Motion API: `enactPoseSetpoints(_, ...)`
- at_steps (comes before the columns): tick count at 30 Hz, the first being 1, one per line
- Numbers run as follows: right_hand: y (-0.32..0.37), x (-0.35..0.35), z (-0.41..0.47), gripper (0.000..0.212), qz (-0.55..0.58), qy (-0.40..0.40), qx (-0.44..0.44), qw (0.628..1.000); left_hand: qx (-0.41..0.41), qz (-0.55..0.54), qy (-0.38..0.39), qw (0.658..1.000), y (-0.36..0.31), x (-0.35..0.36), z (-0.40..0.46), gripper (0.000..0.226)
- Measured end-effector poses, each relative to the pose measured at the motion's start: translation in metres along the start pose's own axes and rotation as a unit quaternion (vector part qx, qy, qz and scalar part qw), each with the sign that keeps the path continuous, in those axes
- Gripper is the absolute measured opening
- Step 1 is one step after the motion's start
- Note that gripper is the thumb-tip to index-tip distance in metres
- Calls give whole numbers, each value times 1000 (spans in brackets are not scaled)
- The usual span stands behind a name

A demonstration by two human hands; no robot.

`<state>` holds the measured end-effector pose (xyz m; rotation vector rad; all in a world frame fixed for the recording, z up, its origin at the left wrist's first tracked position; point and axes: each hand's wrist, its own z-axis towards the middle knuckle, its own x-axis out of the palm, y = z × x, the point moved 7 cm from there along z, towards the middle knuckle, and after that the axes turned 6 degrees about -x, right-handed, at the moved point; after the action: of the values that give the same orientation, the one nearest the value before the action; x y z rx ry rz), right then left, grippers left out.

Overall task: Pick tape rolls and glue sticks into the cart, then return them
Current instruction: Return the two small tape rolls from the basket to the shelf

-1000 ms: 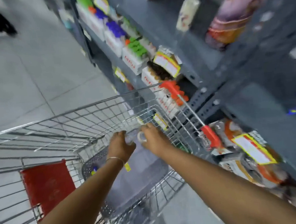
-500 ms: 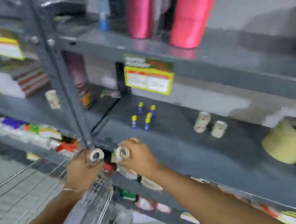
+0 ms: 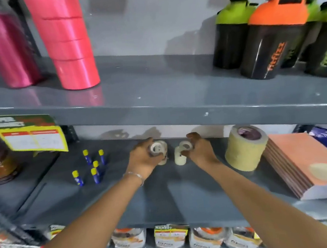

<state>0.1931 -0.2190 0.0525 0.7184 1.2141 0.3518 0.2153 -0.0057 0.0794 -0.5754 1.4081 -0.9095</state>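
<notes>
On the middle shelf (image 3: 166, 199), both hands have come up from the cart: the left hand (image 3: 145, 159) and right hand (image 3: 199, 153) each clamp a small tape roll (image 3: 157, 147) onto standing stacks. Returning is underway; the glue sticks (image 3: 95, 167) already stand nearby.

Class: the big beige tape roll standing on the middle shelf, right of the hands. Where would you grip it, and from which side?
Grip the big beige tape roll across its curved outer wall, coming from the front. It stands on end, core opening upward, the upper shelf overhangs it, and orange pads crowd its right.

The single head view looks forward and slightly down, close onto the grey middle shelf (image 3: 166, 199).
</notes>
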Motion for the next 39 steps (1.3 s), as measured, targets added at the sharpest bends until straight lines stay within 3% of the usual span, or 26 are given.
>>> enactPoseSetpoints(3,-23,8,20,66,31,24,4,999,4,-7,-7,1000,-16,18,20,33)
enactPoseSetpoints(10,-36,43,42,68,36,86,12,996,-26,7,-8,1000,-4,34,42,40)
enactPoseSetpoints(17,-45,48,48,68,45,71,-10,996,-87,30,-3,996,24,43,58,59)
enactPoseSetpoints(28,-47,46,34,78,118,55,-33,991,-84,110,-18,990,32,51,73,43)
enactPoseSetpoints(33,-43,40,22,82,81,41,-62,994,-92,87,-2,992,41,56,75,64)
enactPoseSetpoints(39,-27,20,11,71,48,-23,-87,995,-85,-15,-7,996,47,51,60,92)
